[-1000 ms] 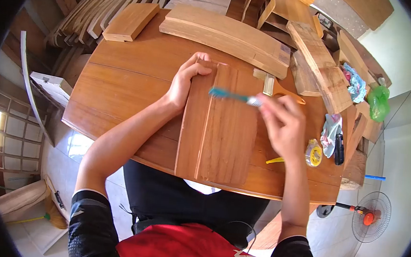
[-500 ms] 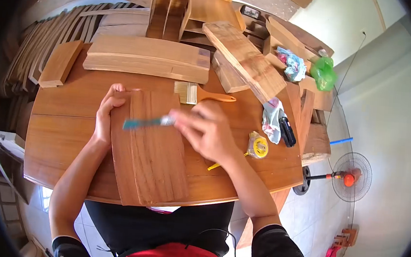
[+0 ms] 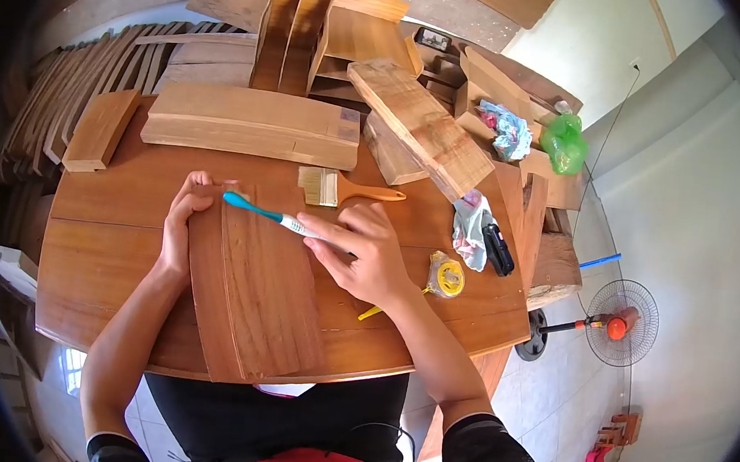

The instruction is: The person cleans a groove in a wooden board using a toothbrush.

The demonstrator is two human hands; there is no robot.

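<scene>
My left hand (image 3: 181, 220) is closed around the far left corner of a reddish-brown wooden board (image 3: 269, 301), which lies tilted near the front of the table. Pinched in the fingers of my right hand (image 3: 361, 252) is a teal-and-white toothbrush (image 3: 254, 208). Its teal head points left, over the far end of the board. Just beyond the board lies a wide paintbrush (image 3: 326, 187) with an orange handle. A yellow tape measure (image 3: 447, 277) sits to the right of my right hand.
A thick wooden block (image 3: 248, 126) lies across the back of the brown table (image 3: 91, 235). A smaller block (image 3: 104, 130) stands at the left, and a slanted plank (image 3: 422, 126) at the right. A cloth (image 3: 470, 230) lies beside a black object (image 3: 498, 250). A fan (image 3: 620, 324) stands right.
The toothbrush has moved toward the far end of the board and turned, now clear where it was blurred. My left hand keeps its grip. The whole view has shifted slightly.
</scene>
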